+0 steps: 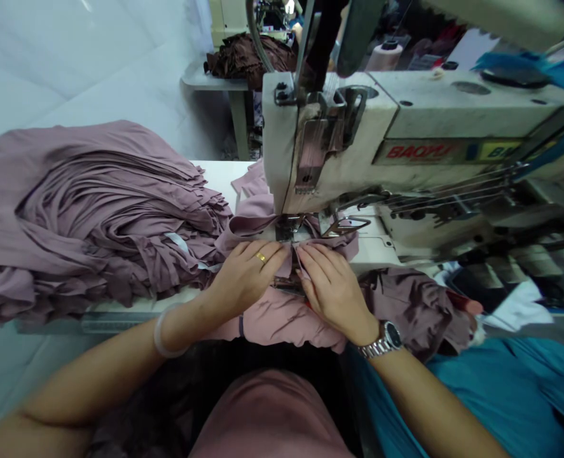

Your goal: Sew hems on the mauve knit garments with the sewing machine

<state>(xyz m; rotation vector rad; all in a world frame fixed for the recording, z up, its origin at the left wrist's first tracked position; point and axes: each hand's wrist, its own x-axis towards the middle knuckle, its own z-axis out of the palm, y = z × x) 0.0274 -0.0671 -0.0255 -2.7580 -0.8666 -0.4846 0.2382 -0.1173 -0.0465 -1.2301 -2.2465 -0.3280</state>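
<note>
Under the presser foot [288, 226] of a white industrial sewing machine [282, 143] lies a mauve fabric piece [253, 219]. My left hand [248, 273], with a gold ring, holds the fabric just left of the needle area, its fingers close together and pointing at the foot. Right of it, my right hand [332, 286] pinches the fabric edge between thumb and fingers. The fingertips of both hands are near each other, directly in front of the foot. The needle tip itself is too small to make out.
A large stack of mauve cut pieces [95, 191] covers the left of the table. Pink cloth [286, 318] hangs at the front edge. Dark mauve fabric [405, 305] and teal cloth [501, 388] lie to the right. Behind, brown fabric [248, 57] is heaped on another table.
</note>
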